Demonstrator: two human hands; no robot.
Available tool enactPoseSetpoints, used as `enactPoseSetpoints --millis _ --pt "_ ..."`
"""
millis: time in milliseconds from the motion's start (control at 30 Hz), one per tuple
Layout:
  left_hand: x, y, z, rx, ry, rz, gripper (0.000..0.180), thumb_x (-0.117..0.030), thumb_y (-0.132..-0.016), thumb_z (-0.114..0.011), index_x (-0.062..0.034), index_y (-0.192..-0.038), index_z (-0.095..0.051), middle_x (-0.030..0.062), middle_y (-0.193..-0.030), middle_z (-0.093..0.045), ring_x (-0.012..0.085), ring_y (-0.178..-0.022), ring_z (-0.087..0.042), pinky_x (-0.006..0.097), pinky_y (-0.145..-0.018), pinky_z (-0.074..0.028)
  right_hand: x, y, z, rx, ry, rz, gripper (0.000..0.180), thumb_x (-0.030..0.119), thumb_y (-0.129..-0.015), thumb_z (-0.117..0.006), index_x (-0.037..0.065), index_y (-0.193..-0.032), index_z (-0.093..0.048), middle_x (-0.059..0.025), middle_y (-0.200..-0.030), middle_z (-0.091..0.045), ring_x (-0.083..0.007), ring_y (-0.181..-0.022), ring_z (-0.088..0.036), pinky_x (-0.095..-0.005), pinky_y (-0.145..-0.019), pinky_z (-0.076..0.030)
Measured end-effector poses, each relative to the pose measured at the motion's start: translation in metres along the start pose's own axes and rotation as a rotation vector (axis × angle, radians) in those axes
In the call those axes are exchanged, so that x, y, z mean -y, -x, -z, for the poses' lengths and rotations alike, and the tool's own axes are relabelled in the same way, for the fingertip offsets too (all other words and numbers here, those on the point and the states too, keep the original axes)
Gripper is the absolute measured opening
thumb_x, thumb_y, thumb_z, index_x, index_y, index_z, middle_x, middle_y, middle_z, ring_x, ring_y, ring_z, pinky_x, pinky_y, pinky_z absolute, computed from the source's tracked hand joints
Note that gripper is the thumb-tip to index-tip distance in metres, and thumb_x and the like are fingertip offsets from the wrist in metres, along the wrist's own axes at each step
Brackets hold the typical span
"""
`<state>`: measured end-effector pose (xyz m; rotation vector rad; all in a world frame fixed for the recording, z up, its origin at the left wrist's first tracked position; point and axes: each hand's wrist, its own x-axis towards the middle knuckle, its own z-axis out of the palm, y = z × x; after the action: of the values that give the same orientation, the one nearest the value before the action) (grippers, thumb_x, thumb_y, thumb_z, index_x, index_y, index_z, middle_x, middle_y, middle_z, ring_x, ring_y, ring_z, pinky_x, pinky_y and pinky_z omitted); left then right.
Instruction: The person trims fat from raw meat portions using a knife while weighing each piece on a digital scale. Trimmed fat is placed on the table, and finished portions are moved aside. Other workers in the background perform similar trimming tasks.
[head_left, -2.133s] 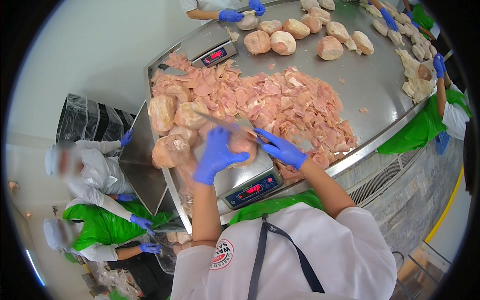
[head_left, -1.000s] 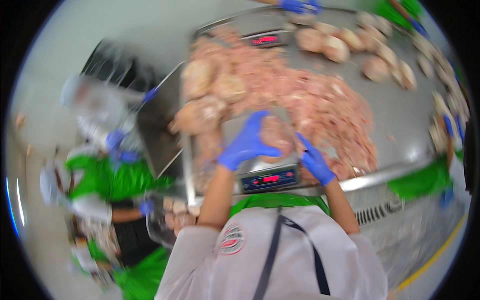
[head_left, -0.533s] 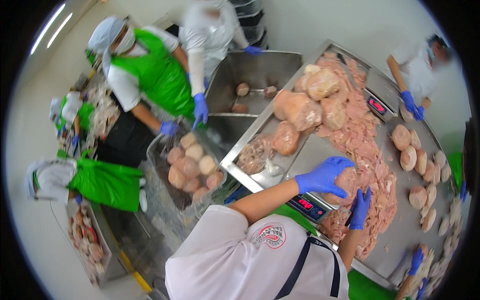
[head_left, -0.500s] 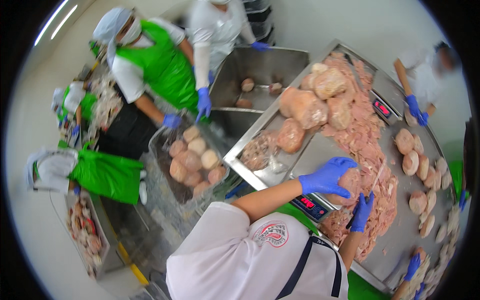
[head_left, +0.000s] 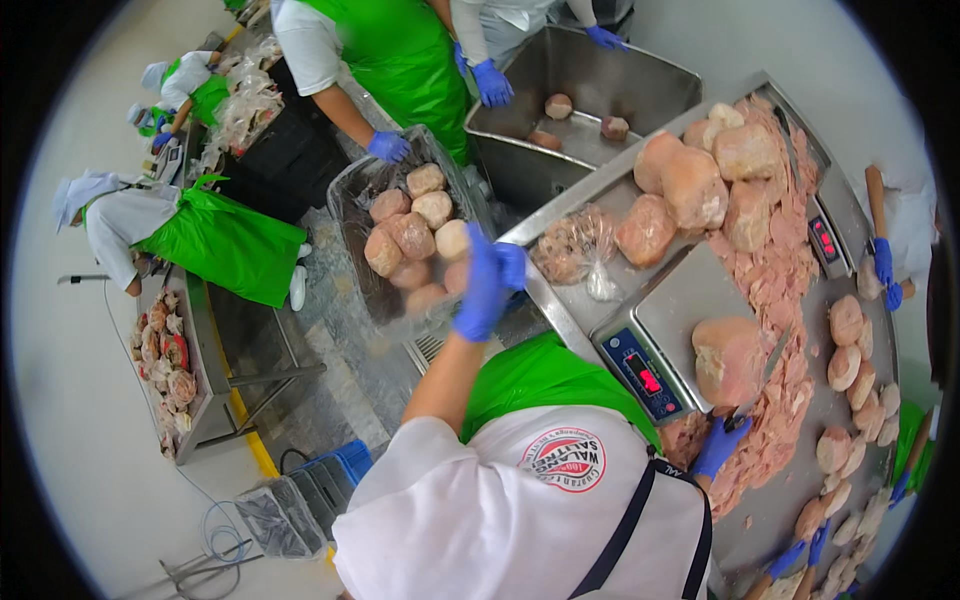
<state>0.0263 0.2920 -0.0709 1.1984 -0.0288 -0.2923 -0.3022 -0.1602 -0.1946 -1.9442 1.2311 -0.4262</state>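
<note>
Left hand: the left hand [head_left: 485, 285], blue-gloved, is blurred over the meat tray [head_left: 352, 205]; grip cannot be told
Right hand: the right hand [head_left: 722, 445] is closed on a knife [head_left: 765, 372]
Meat lump: the meat lump [head_left: 728, 358] sits on the scale [head_left: 678, 300]; likely heavy, soft, slippery; best cupped from both sides

Left hand [head_left: 487, 283] in a blue glove, smeared by motion blur; its fingers cannot be told apart, nor whether it grips anything, and it covers part of the lined crate of meat lumps [head_left: 412, 240] behind it. Right hand [head_left: 718, 445]: fingertips hidden against the pile of meat slices [head_left: 775, 400]; the knife [head_left: 765, 372] shows only as a thin blurred blade, its handle concealed. Scale display [head_left: 640, 372]: digits too small to make out. Co-workers at the top edge are cut off above the shoulders; gloved hands at lower right [head_left: 800, 555] are clipped by the rim
</note>
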Motion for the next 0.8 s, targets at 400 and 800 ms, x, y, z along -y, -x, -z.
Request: enactPoseSetpoints --millis 400,800 --pt "0.0 -0.024 0.045 -0.267 -0.179 0.12 0.085 -0.083 -0.093 -0.032 -0.0075 -0.058 -0.049 0.0055 -0.057 -0.05 0.0202 -0.055 -0.05 0.031 -0.057 -0.042 0.017 0.013 0.003 -0.057 0.063 -0.04 0.084 0.014 -0.092 -0.067 0.009 -0.161 -0.02 -0.025 -0.148 -0.049 -0.0355 -0.134 -0.052 -0.0413 -0.108 -0.043" --pt "0.114 0.021 0.155 -0.11 -1.586 0.632 0.088 -0.08 -0.088 -0.047 -0.0016 -0.123 -0.069 0.0275 -0.123 -0.068 0.0437 -0.117 -0.065 0.056 -0.105 -0.045 -0.005 0.008 -0.004 -0.105 0.102 0.025 0.084 0.019 -0.095 -0.067 0.004 -0.161 -0.017 -0.0309 -0.15 -0.046 -0.0385 -0.135 -0.052 -0.0409 -0.11 -0.042"
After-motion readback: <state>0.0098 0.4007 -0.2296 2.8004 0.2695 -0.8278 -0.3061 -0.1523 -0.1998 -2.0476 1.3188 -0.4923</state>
